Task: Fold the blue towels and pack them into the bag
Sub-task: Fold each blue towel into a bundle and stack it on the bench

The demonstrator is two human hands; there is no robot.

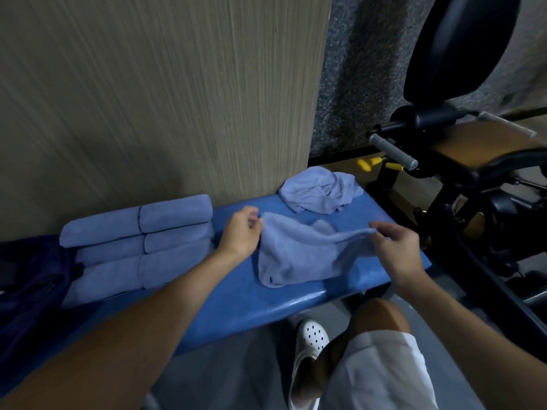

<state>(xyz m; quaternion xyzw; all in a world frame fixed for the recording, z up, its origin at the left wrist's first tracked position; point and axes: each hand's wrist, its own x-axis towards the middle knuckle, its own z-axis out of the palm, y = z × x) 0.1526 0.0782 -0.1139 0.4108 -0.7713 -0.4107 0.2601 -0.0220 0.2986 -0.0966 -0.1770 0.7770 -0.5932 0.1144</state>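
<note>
A light blue towel (299, 253) lies loosely spread on the blue padded bench (245, 297). My left hand (241, 232) pinches its far left corner, and my right hand (398, 247) pinches its right edge and lifts it slightly. Another crumpled blue towel (321, 189) sits at the bench's far right end. Several folded blue towels (139, 244) are stacked in rows on the left part of the bench. A dark blue bag (29, 285) lies at the far left, partly out of view.
A beige wall panel (148, 99) rises right behind the bench. Black gym equipment (461, 161) with a grey handle and padded seat stands close on the right. My knee and a white perforated shoe (310, 341) are below the bench's front edge.
</note>
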